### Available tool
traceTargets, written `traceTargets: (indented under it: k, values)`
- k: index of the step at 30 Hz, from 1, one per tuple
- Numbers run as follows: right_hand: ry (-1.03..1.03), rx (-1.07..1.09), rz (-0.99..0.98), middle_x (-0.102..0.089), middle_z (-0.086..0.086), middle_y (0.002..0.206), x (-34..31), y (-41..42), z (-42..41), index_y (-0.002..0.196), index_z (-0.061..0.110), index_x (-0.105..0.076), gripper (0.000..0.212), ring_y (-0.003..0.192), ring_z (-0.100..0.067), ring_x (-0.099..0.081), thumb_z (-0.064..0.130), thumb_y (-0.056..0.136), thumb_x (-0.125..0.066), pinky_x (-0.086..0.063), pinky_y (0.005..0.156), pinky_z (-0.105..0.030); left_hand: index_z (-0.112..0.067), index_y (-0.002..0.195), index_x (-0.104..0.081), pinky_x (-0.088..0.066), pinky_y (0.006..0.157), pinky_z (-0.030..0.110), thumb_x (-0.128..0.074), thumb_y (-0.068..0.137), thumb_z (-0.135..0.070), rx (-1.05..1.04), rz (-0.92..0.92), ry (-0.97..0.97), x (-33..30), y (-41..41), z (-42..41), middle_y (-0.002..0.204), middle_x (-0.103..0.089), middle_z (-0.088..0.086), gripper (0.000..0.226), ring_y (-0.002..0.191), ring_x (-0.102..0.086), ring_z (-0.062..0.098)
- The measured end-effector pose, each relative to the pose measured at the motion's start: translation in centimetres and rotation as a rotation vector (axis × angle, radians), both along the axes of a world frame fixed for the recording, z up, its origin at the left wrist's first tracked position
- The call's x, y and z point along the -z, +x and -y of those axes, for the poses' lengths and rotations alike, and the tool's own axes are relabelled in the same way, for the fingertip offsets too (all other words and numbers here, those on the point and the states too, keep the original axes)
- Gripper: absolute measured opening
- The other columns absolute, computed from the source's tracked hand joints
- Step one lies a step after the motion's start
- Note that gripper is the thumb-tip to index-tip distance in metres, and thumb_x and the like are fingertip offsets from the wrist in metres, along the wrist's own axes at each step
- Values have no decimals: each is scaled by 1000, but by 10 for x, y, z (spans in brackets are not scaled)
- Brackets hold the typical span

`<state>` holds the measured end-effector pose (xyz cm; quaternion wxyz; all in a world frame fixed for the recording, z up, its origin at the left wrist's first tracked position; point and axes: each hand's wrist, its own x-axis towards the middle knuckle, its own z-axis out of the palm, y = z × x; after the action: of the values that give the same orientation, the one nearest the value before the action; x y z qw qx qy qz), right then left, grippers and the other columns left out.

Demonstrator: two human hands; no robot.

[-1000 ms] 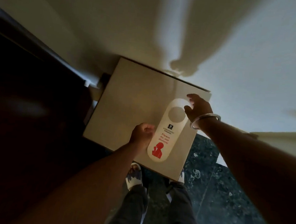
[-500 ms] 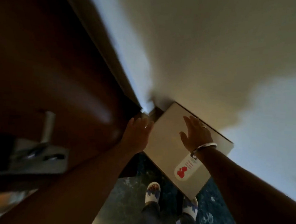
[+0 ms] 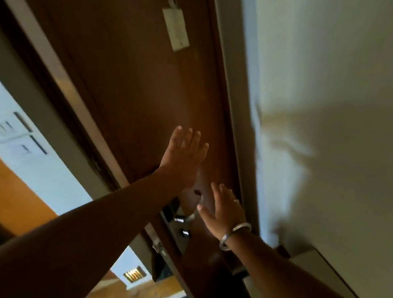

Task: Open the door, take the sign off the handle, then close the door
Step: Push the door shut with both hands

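Door [image 3: 135,79] ajar, small blurred card [image 3: 176,30], writing unreadable

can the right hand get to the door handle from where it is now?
Probably yes. The right hand is open and flat near the door, just right of the metal handle, with nothing between them. The left hand presses the door higher up, out of the way.

Hotel room: door [image 3: 148,87] with notice card [image 3: 176,28], lock plate [image 3: 178,226].
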<state>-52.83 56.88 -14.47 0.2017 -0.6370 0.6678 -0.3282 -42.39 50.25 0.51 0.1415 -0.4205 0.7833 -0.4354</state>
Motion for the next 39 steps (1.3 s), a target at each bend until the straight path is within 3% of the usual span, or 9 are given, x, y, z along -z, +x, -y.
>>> traceTargets:
  k: [6,10,12,17,20,25,30,33,39]
  values:
    - [7,-42,168,-8,-8,164,-31,70,27,154,25,-9,76,150,-28,-6,66,91,-21,-6,119,-46,-10,153,5,17,110,62,-26,96,-59,-188,104,-145,-57,49,-2,159,12,26,81,146,12,44]
    - [-109,12,236,-25,-6,160,-39,103,36,152,22,-19,80,146,-24,-24,66,86,-7,-20,116,-51,-6,153,2,16,112,61,-25,96,-62,-212,157,-170,-60,63,-4,158,11,30,84,145,12,45]
    - [-114,1,385,-22,-4,161,-37,116,38,153,24,-15,89,147,-22,-23,72,79,-2,-20,116,-52,-4,153,2,14,112,62,-24,96,-62,-194,167,-183,-58,66,0,158,11,31,85,145,11,46]
    - [-100,-41,667,-14,-1,163,-30,140,46,153,29,-6,102,148,-24,-20,87,70,-5,-25,117,-52,-5,153,4,10,114,61,-22,96,-62,-165,166,-211,-57,83,9,158,12,31,85,146,11,46]
    - [-67,-89,648,-15,0,163,-31,154,52,152,32,-6,87,147,-24,-22,78,79,-11,-25,117,-51,-5,153,3,7,115,59,-23,96,-61,-157,158,-198,-57,99,15,158,12,29,84,146,10,44]
    - [-60,-141,582,-19,-4,162,-34,188,78,153,28,-10,74,145,-24,-27,65,89,-18,-25,116,-41,-7,154,-1,6,116,59,-22,96,-61,-76,129,-219,-56,145,43,159,8,28,82,147,6,43]
    - [-63,-185,409,-13,-4,164,-32,230,115,153,29,-3,87,147,-24,-21,78,81,-15,-25,117,-43,-9,154,-4,7,115,60,-23,94,-62,9,109,-261,-51,202,89,161,5,26,83,147,5,42]
    - [-101,-198,191,-6,0,164,-29,250,144,153,34,-4,83,150,-21,-9,74,81,-16,-17,119,-53,-11,154,-7,11,114,60,-24,94,-60,56,67,-284,-48,237,122,161,4,24,80,148,4,41]
    - [-73,-180,-278,7,-7,164,-19,258,204,152,32,5,77,150,-31,7,66,88,-20,0,118,-52,-17,154,-14,19,111,60,-31,92,-56,78,-210,-304,-33,293,170,162,7,21,75,148,7,38]
